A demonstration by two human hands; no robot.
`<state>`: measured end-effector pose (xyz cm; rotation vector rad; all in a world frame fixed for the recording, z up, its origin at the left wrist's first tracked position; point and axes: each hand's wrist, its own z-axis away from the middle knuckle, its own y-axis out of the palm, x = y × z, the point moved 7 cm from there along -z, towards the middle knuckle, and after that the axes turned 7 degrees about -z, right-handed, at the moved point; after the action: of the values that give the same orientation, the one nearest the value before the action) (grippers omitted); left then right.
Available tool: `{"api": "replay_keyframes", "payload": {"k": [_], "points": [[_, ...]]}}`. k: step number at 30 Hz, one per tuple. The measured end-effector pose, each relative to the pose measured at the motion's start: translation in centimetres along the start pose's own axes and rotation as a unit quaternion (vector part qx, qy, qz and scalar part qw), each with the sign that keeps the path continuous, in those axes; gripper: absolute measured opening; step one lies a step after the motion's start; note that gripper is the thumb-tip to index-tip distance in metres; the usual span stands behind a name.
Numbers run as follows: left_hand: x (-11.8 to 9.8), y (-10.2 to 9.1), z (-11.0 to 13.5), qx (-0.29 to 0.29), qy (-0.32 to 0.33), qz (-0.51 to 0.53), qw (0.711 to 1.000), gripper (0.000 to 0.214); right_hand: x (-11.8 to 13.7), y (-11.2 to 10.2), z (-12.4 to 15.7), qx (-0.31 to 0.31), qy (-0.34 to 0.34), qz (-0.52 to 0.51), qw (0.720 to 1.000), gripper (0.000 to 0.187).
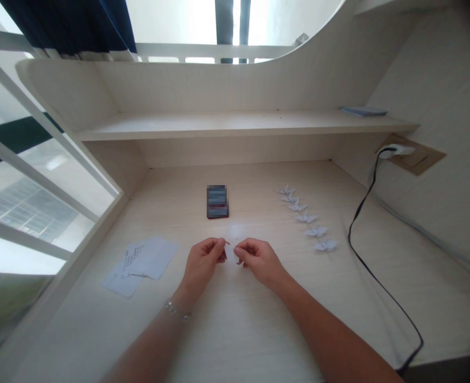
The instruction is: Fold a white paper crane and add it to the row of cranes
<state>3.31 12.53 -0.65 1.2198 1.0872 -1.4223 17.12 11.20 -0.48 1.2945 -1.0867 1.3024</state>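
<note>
I see my left hand and right hand pinch, fingers shut tight, what looks like a small white paper up off the desk, holding it firm between them, near a neat row of paper cranes.

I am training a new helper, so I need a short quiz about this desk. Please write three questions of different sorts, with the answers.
1. How many origami cranes are in the row?
2. True or false: the bracelet is on the person's left wrist.
3. Which is nearer to the left hand: the white paper slips or the black cable?

Key: 1. Six. 2. True. 3. The white paper slips.
</note>
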Motion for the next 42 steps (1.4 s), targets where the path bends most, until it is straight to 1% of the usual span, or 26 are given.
{"api": "replay_keyframes", "payload": {"k": [2, 4, 6, 8, 11, 16, 21, 24, 28, 30, 32, 35, 37, 40, 42], "points": [[0.1, 0.2, 0.1, -0.006, -0.006, 0.028, 1.0, 0.026, 0.0, -0.2, 0.0, -0.023, -0.008, -0.016, 1.0, 0.018], [0.2, 0.5, 0.3, -0.005, -0.006, 0.042, 0.999, 0.032, 0.2, -0.5, 0.1, -0.055, -0.017, -0.034, 0.998, 0.019], [0.1, 0.8, 0.4, -0.002, 0.004, 0.042, 0.999, 0.04, 0.3, -0.8, 0.2, -0.081, -0.023, -0.052, 0.995, 0.021], [-0.1, 0.9, 0.5, -0.008, 0.019, 0.033, 0.999, 0.04, 0.4, -0.9, 0.3, -0.093, -0.029, -0.063, 0.993, 0.024], [-0.3, 0.5, 0.5, -0.031, 0.036, 0.016, 0.999, 0.035, 0.6, -0.8, 0.4, -0.093, -0.039, -0.063, 0.993, 0.025], [-0.6, 0.2, 0.5, -0.046, 0.037, 0.005, 0.998, 0.03, 0.2, -0.7, 0.4, -0.095, -0.04, -0.086, 0.991, 0.027], [-0.8, 0.1, 0.6, -0.044, 0.042, -0.007, 0.998, 0.023, 0.1, -0.7, 0.2, -0.096, -0.038, -0.111, 0.989, 0.025], [-0.5, 0.2, 0.5, -0.036, 0.039, -0.014, 0.998, 0.021, -0.1, -0.8, 0.2, -0.1, -0.028, -0.107, 0.989, 0.023], [-0.5, 0.3, 0.5, -0.024, 0.053, -0.035, 0.998, 0.015, 0.1, -0.7, 0.1, -0.081, -0.023, -0.111, 0.99, 0.021], [-0.7, 0.2, 0.6, -0.028, 0.061, -0.059, 0.996, 0.013, 0.2, -0.6, 0.2, -0.067, -0.013, -0.127, 0.989, 0.023], [-1.2, 0.0, 0.8, -0.037, 0.087, -0.1, 0.991, 0.012, 0.0, -0.4, 0.2, -0.059, 0.009, -0.153, 0.986, 0.026], [-2.5, 0.1, 1.2, -0.049, 0.144, -0.179, 0.972, 0.013, -0.5, -0.3, 0.2, -0.063, 0.054, -0.187, 0.979, 0.03], [-3.0, 0.3, 1.4, -0.051, 0.165, -0.218, 0.961, 0.015, -0.9, -0.3, 0.1, -0.071, 0.075, -0.184, 0.978, 0.03], [-3.2, 0.5, 1.6, -0.042, 0.169, -0.237, 0.956, 0.018, -1.4, -0.1, 0.1, -0.064, 0.103, -0.164, 0.979, 0.029], [-2.9, 0.6, 1.5, -0.032, 0.158, -0.219, 0.962, 0.019, -1.6, 0.0, 0.2, -0.056, 0.113, -0.161, 0.979, 0.029]]}}
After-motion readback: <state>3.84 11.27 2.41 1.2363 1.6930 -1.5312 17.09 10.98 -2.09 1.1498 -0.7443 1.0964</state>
